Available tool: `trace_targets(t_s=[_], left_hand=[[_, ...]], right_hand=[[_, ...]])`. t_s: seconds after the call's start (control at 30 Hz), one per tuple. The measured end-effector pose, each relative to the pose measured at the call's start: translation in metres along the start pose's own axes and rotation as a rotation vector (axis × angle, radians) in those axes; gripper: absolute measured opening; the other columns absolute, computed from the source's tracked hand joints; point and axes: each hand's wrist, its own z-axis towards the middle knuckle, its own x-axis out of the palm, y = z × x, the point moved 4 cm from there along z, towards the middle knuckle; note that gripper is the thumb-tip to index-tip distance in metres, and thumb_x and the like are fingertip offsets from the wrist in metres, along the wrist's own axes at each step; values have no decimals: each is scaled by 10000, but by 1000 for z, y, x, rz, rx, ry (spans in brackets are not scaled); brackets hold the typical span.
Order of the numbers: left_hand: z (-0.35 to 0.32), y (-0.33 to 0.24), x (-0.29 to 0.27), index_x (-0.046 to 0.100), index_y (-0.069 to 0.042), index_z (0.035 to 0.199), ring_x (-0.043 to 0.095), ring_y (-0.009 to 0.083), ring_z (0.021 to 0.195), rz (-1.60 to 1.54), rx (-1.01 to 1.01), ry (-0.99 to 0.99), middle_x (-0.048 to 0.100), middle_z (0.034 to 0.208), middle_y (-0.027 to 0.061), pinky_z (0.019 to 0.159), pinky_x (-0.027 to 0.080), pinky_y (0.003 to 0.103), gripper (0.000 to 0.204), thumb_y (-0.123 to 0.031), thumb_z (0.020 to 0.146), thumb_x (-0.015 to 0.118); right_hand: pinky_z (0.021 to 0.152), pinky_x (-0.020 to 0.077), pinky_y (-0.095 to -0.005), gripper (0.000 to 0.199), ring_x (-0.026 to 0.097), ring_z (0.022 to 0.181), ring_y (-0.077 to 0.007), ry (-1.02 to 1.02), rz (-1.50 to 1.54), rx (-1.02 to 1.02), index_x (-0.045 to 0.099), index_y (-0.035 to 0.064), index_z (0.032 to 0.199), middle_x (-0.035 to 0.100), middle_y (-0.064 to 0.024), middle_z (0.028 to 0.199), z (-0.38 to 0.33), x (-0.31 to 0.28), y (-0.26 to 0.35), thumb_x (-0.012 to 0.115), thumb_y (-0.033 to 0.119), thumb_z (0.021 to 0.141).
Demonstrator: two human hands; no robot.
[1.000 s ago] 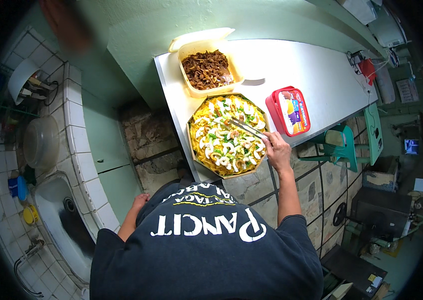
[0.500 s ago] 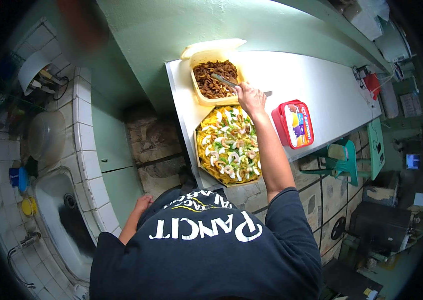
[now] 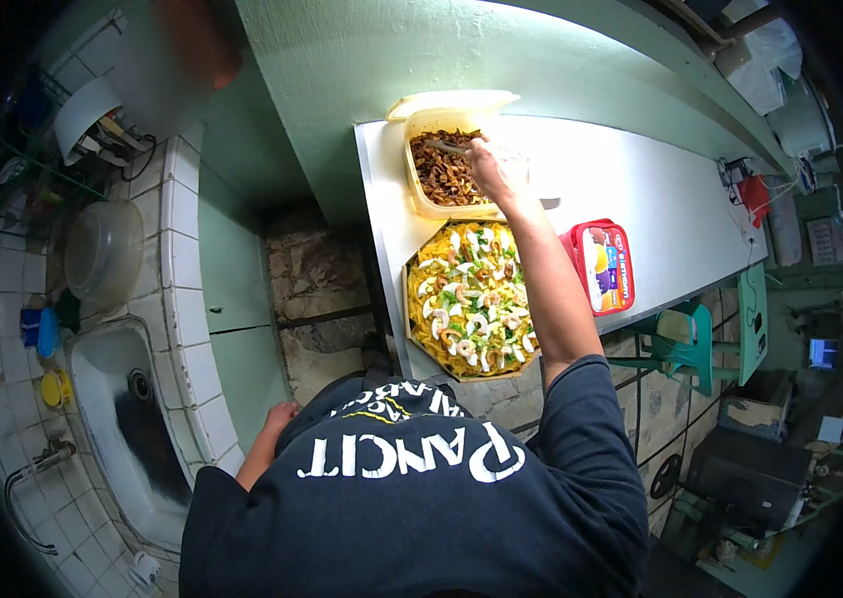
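- Tongs (image 3: 446,147), thin and metallic, reached into the cream container of dark fried topping (image 3: 441,174) at the far left end of the white surface (image 3: 641,189), close to the green wall.
- Right hand (image 3: 498,169) was closed around the tongs' near end, poised over the container's right side with the arm stretched forward across the tray.
- Whether the tips had any topping pinched between them could not be told; they were too small against the brown pieces.
- Just nearer than the container, touching or almost touching it, sat the octagonal tray of yellow noodles (image 3: 469,299), dressed with pale slices, greens and shrimp-like bits.
- A modest pinch, lifted clear of the container's rim before crossing to the tray, would probably keep crumbs off the surface; the short gap between the two helped.
- Scattering over the barer patches of noodles seemed wiser than piling in one spot.
- To the right of the tray lay a red-rimmed tub (image 3: 601,264) with a colourful lid, apart from the hand.
- Left hand (image 3: 277,419) hung low beside the body, near the tiled sink edge (image 3: 182,329); how far open it was could not be told, and it seemed to hold nothing.
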Motion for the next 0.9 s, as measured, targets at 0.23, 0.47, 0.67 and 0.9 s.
trace_targets(t_s=[0.23,0.47,0.67,0.9], left_hand=[[20,-13,-26,665,-25,1074,608,175,759,-678,-156,-128,670,853,48,705,482,311,306,-274,916,584],[11,-16,-28,669,-74,1074,592,176,730,-808,-331,-85,690,876,49,692,480,336,265,-262,911,578],[-10,0,-10,678,-51,1061,632,206,806,-654,-286,-51,707,914,57,737,486,329,298,-269,878,591],[15,-16,-49,671,-118,1079,607,176,755,-511,-212,10,676,921,24,651,474,323,296,-332,910,557]], right_hand=[[770,499,-474,210,626,939,-319,44,33,88,612,69,949,616,-119,998,-11,-2,1,522,258,947],[689,494,-436,277,671,713,-312,-44,278,286,683,184,1005,683,-120,743,-58,-41,-24,479,367,965],[630,455,-277,159,575,705,-132,-72,617,384,655,-20,967,620,-84,772,-212,-67,-52,614,127,924],[581,400,-271,173,514,642,-107,-8,804,603,684,-11,948,581,-38,722,-326,-28,-36,647,151,898]])
